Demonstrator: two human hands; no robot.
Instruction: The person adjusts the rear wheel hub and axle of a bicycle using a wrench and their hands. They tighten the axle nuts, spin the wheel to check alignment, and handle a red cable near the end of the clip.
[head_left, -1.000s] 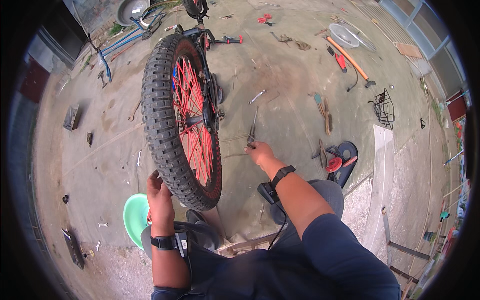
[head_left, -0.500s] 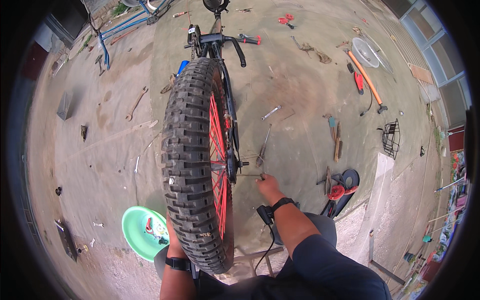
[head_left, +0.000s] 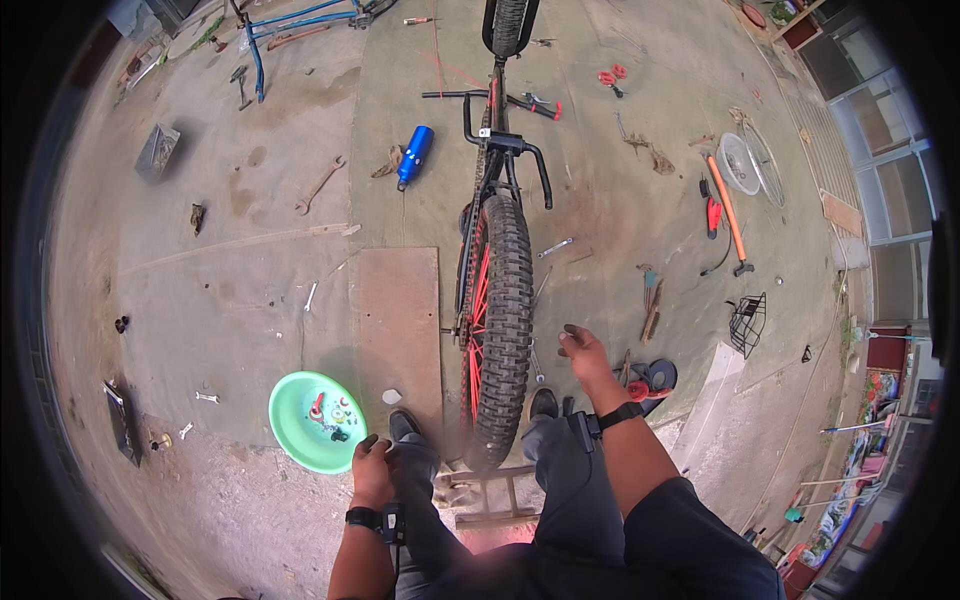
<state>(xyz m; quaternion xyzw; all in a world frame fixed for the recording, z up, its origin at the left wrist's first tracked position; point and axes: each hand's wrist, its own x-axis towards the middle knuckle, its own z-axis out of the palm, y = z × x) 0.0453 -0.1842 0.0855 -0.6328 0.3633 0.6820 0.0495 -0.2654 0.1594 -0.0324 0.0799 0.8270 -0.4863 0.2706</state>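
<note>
A bicycle wheel with a thick knobby black tyre [head_left: 507, 300] and red spokes [head_left: 480, 310] stands between my legs. To the right of the tyre is my right hand [head_left: 583, 352], apart from it, fingers loosely bent and apparently empty. A wrench [head_left: 538, 362] lies on the ground between that hand and the tyre. Lower left, my left hand [head_left: 371, 472] hangs over my leg with thumb and fingers apart, holding nothing visible. It is nearest to a light green basin [head_left: 283, 425] with a red-handled item [head_left: 318, 404] and small parts inside.
A brown board [head_left: 398, 320] lies left of the wheel, a blue bottle [head_left: 415, 156] beyond it. Wrenches [head_left: 322, 184] are scattered leftward. At right lie an orange-tubed pump [head_left: 727, 205], a brush [head_left: 651, 312], a black wire rack [head_left: 747, 324] and a clear bowl [head_left: 738, 163].
The bicycle now appears farther right and lower down relative to me. My left hand has come out from beside the tyre, and my right hand no longer has the thin tool at its fingers.
</note>
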